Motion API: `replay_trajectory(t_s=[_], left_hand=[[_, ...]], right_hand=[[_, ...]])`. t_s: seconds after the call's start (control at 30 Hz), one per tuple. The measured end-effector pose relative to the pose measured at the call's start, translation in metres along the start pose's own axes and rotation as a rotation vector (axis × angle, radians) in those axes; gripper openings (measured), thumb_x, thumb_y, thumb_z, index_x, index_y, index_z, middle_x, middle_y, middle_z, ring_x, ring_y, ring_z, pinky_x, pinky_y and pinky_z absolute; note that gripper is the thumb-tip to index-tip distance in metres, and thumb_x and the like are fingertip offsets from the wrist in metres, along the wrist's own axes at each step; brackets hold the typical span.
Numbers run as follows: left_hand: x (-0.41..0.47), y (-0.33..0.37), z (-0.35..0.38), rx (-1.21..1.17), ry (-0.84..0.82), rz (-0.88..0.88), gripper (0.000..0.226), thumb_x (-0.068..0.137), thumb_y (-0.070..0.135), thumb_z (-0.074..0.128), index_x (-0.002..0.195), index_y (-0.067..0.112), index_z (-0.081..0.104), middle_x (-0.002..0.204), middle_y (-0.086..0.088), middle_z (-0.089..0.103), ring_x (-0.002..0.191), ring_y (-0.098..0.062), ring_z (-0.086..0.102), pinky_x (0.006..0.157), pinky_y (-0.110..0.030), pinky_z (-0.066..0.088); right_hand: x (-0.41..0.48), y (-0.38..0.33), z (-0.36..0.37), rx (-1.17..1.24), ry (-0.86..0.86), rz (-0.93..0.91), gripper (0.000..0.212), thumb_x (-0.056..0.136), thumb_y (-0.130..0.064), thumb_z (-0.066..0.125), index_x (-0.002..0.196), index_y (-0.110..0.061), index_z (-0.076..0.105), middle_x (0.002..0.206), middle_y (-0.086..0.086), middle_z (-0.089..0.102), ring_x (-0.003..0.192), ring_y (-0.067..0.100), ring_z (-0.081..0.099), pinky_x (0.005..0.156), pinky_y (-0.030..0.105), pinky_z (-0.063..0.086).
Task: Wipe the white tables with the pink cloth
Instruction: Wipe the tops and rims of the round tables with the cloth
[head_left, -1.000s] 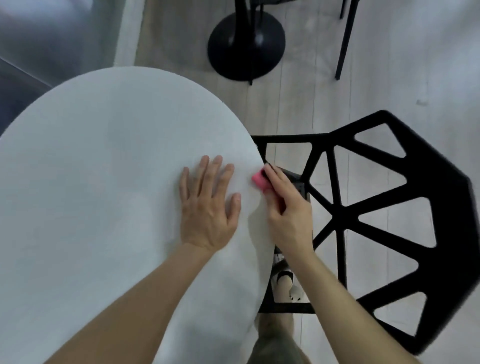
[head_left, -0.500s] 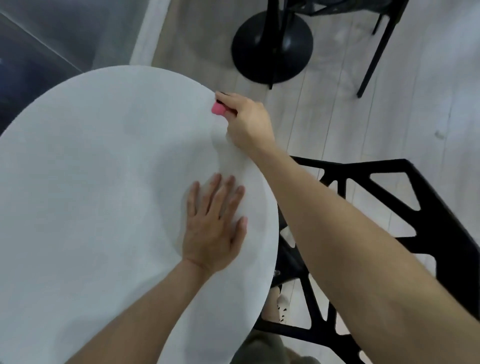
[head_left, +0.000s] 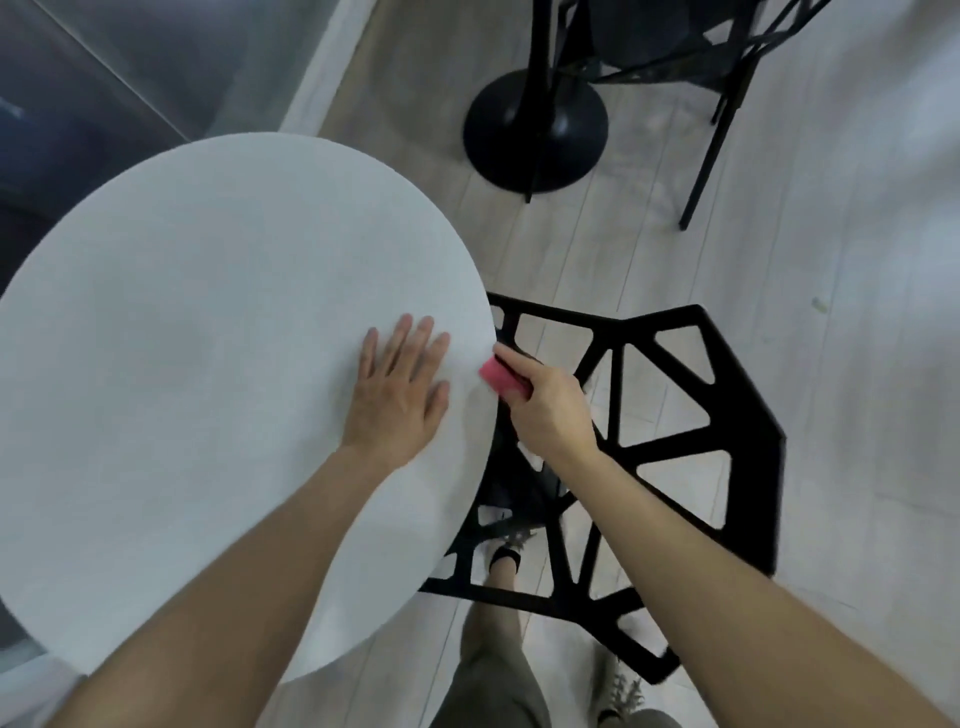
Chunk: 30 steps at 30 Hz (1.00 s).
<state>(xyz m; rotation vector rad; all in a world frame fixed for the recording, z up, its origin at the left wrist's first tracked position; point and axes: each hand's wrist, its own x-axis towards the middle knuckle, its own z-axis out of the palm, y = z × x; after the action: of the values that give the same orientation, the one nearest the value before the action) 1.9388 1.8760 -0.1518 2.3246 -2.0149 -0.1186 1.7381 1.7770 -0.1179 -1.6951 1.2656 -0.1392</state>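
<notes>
A round white table (head_left: 197, 322) fills the left half of the view. My left hand (head_left: 397, 387) lies flat on its top near the right rim, fingers straight and spread. My right hand (head_left: 545, 410) grips a folded pink cloth (head_left: 500, 378) and holds it against the table's right edge, just right of my left hand. Most of the cloth is hidden inside my fingers.
A black chair with a cut-out geometric seat (head_left: 675, 447) stands right against the table's right side, under my right arm. A black round pedestal base (head_left: 535, 135) and thin black chair legs (head_left: 711, 140) stand on the pale plank floor beyond.
My right hand with the pink cloth swept along the table's rim from the near right up to the far right edge, then back down beside my left hand. My left hand stayed flat.
</notes>
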Motion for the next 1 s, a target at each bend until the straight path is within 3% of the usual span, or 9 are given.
replay_trajectory(t_s=[0.13, 0.2, 0.27, 0.37, 0.47, 0.63, 0.77, 0.9, 1.0], left_hand=[[-0.033, 0.064, -0.045, -0.286, 0.018, -0.248, 0.037, 0.105, 0.023, 0.06, 0.141, 0.015, 0.064, 0.139, -0.003, 0.066, 0.128, -0.026, 0.063, 0.113, -0.047, 0.048], [-0.058, 0.115, -0.085, -0.51, -0.006, -0.431, 0.027, 0.106, 0.032, 0.062, 0.131, 0.026, 0.071, 0.121, 0.012, 0.072, 0.106, -0.009, 0.07, 0.097, -0.036, 0.057], [-0.087, 0.167, -0.12, -0.704, -0.086, -0.569, 0.019, 0.105, 0.042, 0.064, 0.119, 0.034, 0.074, 0.107, 0.017, 0.076, 0.096, -0.003, 0.072, 0.091, -0.03, 0.058], [-0.118, 0.251, -0.165, -0.971, -0.223, -0.561, 0.028, 0.105, 0.054, 0.061, 0.112, 0.031, 0.077, 0.102, 0.013, 0.081, 0.096, -0.006, 0.077, 0.094, -0.038, 0.063], [-0.126, 0.33, -0.195, -1.173, -0.258, -0.517, 0.029, 0.106, 0.045, 0.064, 0.115, 0.02, 0.078, 0.106, 0.002, 0.083, 0.101, -0.015, 0.08, 0.098, -0.046, 0.064], [-0.118, 0.4, -0.229, -1.058, -0.105, -0.414, 0.003, 0.098, 0.026, 0.079, 0.095, 0.027, 0.078, 0.092, 0.002, 0.081, 0.087, -0.014, 0.077, 0.093, -0.042, 0.061], [-0.102, 0.426, -0.247, -0.834, -0.025, -0.342, 0.009, 0.095, 0.021, 0.075, 0.089, 0.026, 0.071, 0.088, 0.008, 0.075, 0.083, -0.011, 0.071, 0.081, -0.03, 0.056], [-0.073, 0.438, -0.235, -0.732, 0.054, -0.377, 0.014, 0.096, 0.021, 0.07, 0.087, 0.029, 0.063, 0.083, 0.01, 0.071, 0.077, -0.012, 0.068, 0.073, -0.039, 0.058], [-0.04, 0.436, -0.216, -0.657, 0.029, -0.367, 0.015, 0.097, 0.032, 0.073, 0.09, 0.031, 0.06, 0.077, 0.008, 0.071, 0.071, -0.012, 0.068, 0.067, -0.041, 0.056]], right_hand=[[-0.077, 0.014, -0.047, -0.323, -0.366, -0.054, 0.086, 0.098, -0.016, 0.066, 0.169, -0.042, 0.024, 0.129, 0.005, 0.074, 0.102, 0.025, 0.072, 0.089, 0.043, 0.063], [-0.117, 0.011, -0.082, -0.265, -0.296, -0.117, 0.068, 0.101, -0.026, 0.07, 0.163, -0.029, 0.043, 0.133, 0.004, 0.072, 0.114, 0.023, 0.069, 0.095, 0.036, 0.057], [-0.159, 0.012, -0.121, -0.158, -0.196, -0.168, 0.045, 0.101, -0.035, 0.073, 0.143, -0.022, 0.065, 0.125, -0.002, 0.071, 0.108, 0.015, 0.067, 0.089, 0.027, 0.053], [-0.217, 0.026, -0.176, -0.067, -0.108, -0.236, 0.034, 0.098, -0.04, 0.077, 0.128, -0.026, 0.073, 0.108, -0.016, 0.068, 0.092, -0.001, 0.064, 0.077, 0.012, 0.047], [-0.263, 0.047, -0.222, -0.09, -0.053, -0.294, 0.036, 0.097, -0.043, 0.078, 0.131, -0.034, 0.072, 0.114, -0.016, 0.064, 0.099, 0.001, 0.059, 0.078, 0.013, 0.042], [-0.311, 0.073, -0.296, -0.151, -0.05, -0.372, 0.037, 0.102, -0.035, 0.071, 0.139, -0.034, 0.069, 0.119, -0.012, 0.068, 0.106, 0.007, 0.065, 0.087, 0.02, 0.05], [-0.303, 0.105, -0.343, -0.215, 0.021, -0.266, 0.024, 0.105, -0.015, 0.056, 0.118, -0.027, 0.071, 0.092, -0.012, 0.073, 0.068, 0.003, 0.067, 0.064, 0.03, 0.053], [-0.266, 0.137, -0.385, -0.557, -0.009, -0.241, 0.031, 0.109, -0.026, 0.054, 0.136, -0.018, 0.067, 0.131, 0.006, 0.071, 0.114, 0.032, 0.069, 0.093, 0.045, 0.057], [-0.238, 0.155, -0.421, -0.785, -0.038, -0.301, 0.032, 0.11, -0.029, 0.051, 0.137, -0.016, 0.063, 0.134, 0.005, 0.066, 0.113, 0.034, 0.069, 0.089, 0.046, 0.059]])
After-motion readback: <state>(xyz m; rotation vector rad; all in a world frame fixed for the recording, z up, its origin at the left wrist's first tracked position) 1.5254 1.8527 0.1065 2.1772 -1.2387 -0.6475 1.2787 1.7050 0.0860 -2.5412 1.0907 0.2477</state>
